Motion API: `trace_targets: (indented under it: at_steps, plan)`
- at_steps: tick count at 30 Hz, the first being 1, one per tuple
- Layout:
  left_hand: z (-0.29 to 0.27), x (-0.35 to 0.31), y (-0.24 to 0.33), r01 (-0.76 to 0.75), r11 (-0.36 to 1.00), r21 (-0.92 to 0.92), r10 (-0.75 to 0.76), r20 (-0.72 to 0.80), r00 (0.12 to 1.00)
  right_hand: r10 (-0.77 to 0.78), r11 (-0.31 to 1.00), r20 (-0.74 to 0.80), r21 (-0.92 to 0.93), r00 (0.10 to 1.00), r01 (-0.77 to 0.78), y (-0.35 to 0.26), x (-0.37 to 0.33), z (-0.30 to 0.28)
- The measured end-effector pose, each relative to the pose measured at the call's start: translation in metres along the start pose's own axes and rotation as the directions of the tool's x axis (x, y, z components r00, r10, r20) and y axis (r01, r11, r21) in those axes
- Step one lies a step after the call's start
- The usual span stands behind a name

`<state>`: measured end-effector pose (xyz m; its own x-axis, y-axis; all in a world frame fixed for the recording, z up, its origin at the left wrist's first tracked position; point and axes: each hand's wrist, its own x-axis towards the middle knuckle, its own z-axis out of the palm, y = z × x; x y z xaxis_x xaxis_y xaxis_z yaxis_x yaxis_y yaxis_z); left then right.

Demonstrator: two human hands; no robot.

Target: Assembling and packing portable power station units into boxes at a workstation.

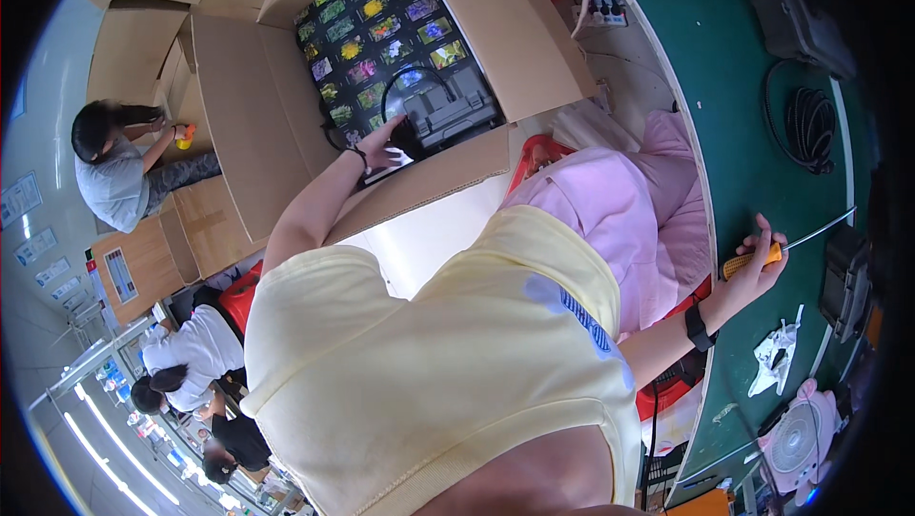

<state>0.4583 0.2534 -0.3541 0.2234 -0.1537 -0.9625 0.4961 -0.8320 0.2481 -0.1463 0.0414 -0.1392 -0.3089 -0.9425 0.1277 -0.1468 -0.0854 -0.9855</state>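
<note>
Inside a large open cardboard box (548,35), a dark grey plastic device (456,108) with a black cable lies on a sheet printed with flower pictures (381,28). At the device's left end is my left hand (379,146), its fingers spread against the black part there; some fingertips are hidden. Out to the right, over the green table, my right hand (760,257) is closed round the yellow-orange handle of a screwdriver (770,254). Its long metal shaft points away to the right.
The green tabletop (739,159) bears a coiled black cable (810,125), grey plastic cases (843,283), a white crumpled piece (777,356) and a pink fan (799,435). A power strip (602,16) lies beyond. At left, a person (119,168) works beside other boxes.
</note>
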Motion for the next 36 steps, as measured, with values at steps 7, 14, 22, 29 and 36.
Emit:
trace_targets:
  at_steps: [7,14,22,29,36]
  plan:
    - [-0.003,0.030,-0.008,0.023,0.985,-0.170,-0.016,0.040,0.999,0.003,0.999,0.007,0.034,1.000,-0.003,-0.002,-0.002,0.002]
    - [0.003,-0.040,0.079,-0.351,0.470,0.810,0.785,-0.202,0.585,0.042,0.997,0.009,0.066,0.999,-0.043,-0.004,-0.004,0.004]
    - [0.193,-0.270,0.164,-0.187,-0.959,0.213,0.275,0.856,-0.438,0.101,0.977,-0.059,0.196,0.993,-0.088,-0.015,-0.011,0.011]
    - [0.408,-0.370,0.198,-0.440,-0.890,-0.118,0.343,0.463,-0.817,0.165,0.953,-0.014,0.262,0.986,-0.156,-0.022,-0.014,0.000]
    - [0.661,-0.425,0.392,-0.869,-0.038,-0.494,0.900,0.362,-0.245,0.267,0.963,0.035,0.020,0.963,-0.268,-0.043,0.002,-0.044]
